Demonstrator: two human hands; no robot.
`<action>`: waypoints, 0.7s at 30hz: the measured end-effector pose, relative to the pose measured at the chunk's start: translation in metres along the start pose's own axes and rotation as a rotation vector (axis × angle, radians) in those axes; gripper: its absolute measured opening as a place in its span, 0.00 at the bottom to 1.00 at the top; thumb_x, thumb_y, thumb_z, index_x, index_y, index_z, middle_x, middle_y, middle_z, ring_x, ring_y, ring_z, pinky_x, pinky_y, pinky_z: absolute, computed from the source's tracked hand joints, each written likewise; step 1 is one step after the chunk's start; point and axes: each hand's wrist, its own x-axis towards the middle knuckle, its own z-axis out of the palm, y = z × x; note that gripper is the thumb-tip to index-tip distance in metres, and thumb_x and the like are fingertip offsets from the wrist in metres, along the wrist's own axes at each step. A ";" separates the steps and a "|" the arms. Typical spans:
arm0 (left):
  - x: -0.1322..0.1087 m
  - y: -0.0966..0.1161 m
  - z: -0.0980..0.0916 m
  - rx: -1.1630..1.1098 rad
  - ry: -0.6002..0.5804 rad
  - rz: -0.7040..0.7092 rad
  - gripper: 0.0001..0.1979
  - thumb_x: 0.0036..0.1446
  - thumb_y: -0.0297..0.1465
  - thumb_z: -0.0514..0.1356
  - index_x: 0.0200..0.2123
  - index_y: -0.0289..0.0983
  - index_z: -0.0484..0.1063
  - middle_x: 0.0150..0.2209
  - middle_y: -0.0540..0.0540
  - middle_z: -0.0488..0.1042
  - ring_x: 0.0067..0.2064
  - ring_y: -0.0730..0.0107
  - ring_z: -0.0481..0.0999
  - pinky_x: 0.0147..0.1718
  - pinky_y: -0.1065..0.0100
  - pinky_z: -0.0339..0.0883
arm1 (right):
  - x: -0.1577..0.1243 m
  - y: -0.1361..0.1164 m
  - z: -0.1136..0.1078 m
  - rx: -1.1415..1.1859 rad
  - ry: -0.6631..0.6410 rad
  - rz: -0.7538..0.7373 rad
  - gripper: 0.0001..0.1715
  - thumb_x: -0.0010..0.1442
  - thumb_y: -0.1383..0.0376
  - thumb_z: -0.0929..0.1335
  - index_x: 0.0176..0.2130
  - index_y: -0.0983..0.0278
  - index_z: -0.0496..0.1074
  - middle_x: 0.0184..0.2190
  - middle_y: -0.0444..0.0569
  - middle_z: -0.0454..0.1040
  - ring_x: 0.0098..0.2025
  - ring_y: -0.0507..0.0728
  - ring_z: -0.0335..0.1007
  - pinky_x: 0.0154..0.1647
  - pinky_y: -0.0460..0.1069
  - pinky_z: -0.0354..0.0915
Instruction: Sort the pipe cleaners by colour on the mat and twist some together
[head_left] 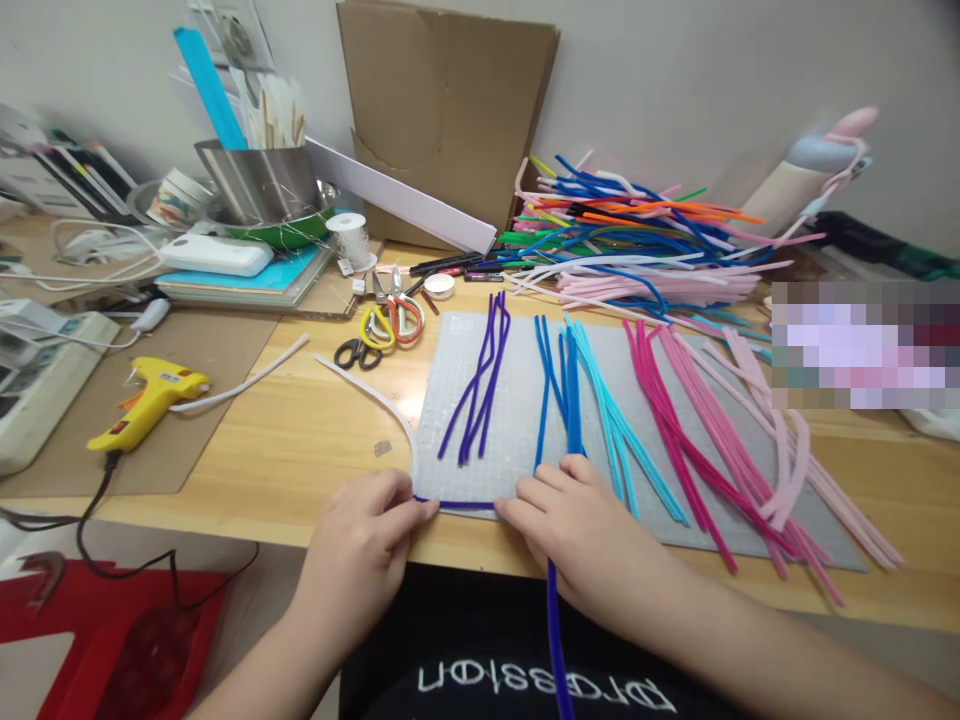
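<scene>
A dark purple pipe cleaner (466,505) is stretched between my two hands along the near edge of the grey cutting mat (517,400). My left hand (371,535) pinches its left end, where a white pipe cleaner (382,393) also runs into the fingers; whether the two are joined there is hidden. My right hand (574,520) pinches the purple one further along, and a purple length (555,640) hangs from beneath that hand over my dark shirt. Several purple pipe cleaners (480,385) lie on the mat beyond. Blue pipe cleaners (571,400) reach under my right fingers.
Light-blue (611,420), magenta (675,450) and pink pipe cleaners (724,440) lie rightward. Behind is a mixed pile (637,235). Scissors (379,325) and a white spool (350,240) sit left of the mat. A yellow glue gun (146,400) rests on cardboard, its cord trailing off the edge.
</scene>
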 end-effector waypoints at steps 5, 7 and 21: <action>-0.004 0.018 -0.002 0.216 0.017 0.100 0.11 0.56 0.24 0.53 0.40 0.35 0.73 0.45 0.39 0.72 0.45 0.54 0.70 0.39 0.54 0.65 | -0.002 0.001 0.005 -0.017 0.044 -0.006 0.09 0.50 0.76 0.63 0.30 0.63 0.67 0.28 0.45 0.68 0.32 0.56 0.57 0.36 0.52 0.44; -0.006 0.021 0.001 0.222 -0.007 0.161 0.14 0.56 0.24 0.52 0.45 0.33 0.71 0.46 0.38 0.72 0.45 0.55 0.70 0.41 0.54 0.67 | -0.002 0.000 0.006 -0.019 0.050 -0.013 0.09 0.51 0.75 0.64 0.31 0.63 0.68 0.28 0.45 0.69 0.32 0.56 0.57 0.37 0.52 0.44; -0.002 0.026 0.011 0.135 -0.169 0.336 0.25 0.53 0.18 0.48 0.55 0.31 0.62 0.50 0.39 0.72 0.47 0.58 0.71 0.43 0.56 0.68 | -0.008 -0.002 0.009 0.056 0.062 0.017 0.15 0.52 0.76 0.63 0.39 0.63 0.70 0.30 0.45 0.71 0.34 0.56 0.59 0.38 0.52 0.44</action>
